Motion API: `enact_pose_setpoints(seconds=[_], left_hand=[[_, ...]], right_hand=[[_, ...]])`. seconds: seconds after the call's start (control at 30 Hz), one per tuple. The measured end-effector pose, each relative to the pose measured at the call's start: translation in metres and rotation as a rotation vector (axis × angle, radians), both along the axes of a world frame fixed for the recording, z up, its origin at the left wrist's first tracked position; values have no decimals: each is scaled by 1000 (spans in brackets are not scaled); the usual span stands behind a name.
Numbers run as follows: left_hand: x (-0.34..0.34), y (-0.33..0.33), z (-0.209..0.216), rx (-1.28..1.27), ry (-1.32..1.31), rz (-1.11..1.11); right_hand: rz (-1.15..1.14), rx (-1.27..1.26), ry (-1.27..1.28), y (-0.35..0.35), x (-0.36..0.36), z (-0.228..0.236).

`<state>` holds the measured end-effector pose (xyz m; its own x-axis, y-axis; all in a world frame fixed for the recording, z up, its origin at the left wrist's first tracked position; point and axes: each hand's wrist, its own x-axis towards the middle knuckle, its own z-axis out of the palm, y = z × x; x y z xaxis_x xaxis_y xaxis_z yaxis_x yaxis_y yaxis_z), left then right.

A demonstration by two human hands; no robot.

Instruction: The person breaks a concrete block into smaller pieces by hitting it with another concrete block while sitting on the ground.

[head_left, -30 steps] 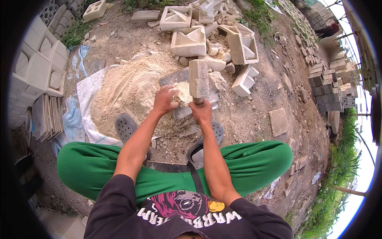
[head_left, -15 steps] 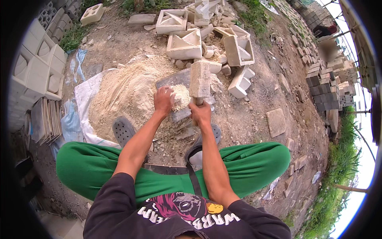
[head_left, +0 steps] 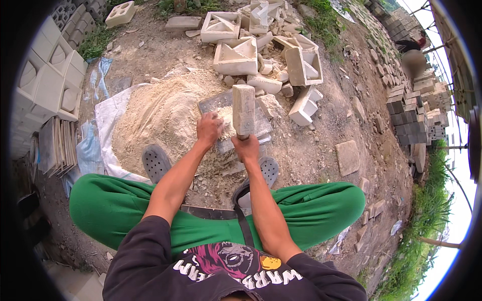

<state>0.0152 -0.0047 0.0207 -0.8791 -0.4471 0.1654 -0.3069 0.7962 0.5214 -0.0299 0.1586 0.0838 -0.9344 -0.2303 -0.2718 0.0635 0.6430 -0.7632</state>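
Note:
My right hand (head_left: pixel 246 149) is wrapped round the handle of a mallet. Its long, dusty block-shaped head (head_left: pixel 244 108) stands up over a dark slab (head_left: pixel 213 103) on the ground. Just left of the mallet, my left hand (head_left: pixel 209 129) is low over the slab with curled fingers, at the pale crushed stuff (head_left: pixel 226 115) lying there. Whatever those fingers hold, if anything, is hidden. A big heap of pale crumbs and powder (head_left: pixel 160 110) rises left of my left hand, on a white sheet (head_left: pixel 105 113).
Broken cream-coloured moulded blocks (head_left: pixel 236 57) pile up beyond the slab. White blocks (head_left: pixel 47 75) are stacked at left, above thin boards (head_left: pixel 57 145). A flat stone (head_left: pixel 347 157) lies at right. Grey blocks (head_left: pixel 406 118) and a person (head_left: pixel 412 45) are farther right. My clogs (head_left: pixel 156 163) flank the work spot.
The mallet head has come down and slightly left, nearer the slab, with my right hand lower too. My left hand has shifted slightly; its fingers look more curled.

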Motion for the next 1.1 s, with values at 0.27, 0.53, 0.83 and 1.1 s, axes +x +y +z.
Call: enact_pose_setpoints(seconds=[0.27,0.53,0.83,1.1], left_hand=[[-5,4,-6,-11,-5,22],[2,-4,2,-71,0,-43],[-2,-9,-15,-44,-4,-30],[-10,-1,1,-24,-5,-68]], right_hand=[[-66,-42,-164,15,-9,-22],[-37,-166,-46,-13,-10,-2],[-66,-55,-22,-6,-17,-7],[-27,-36,134,-1,4,-43]])
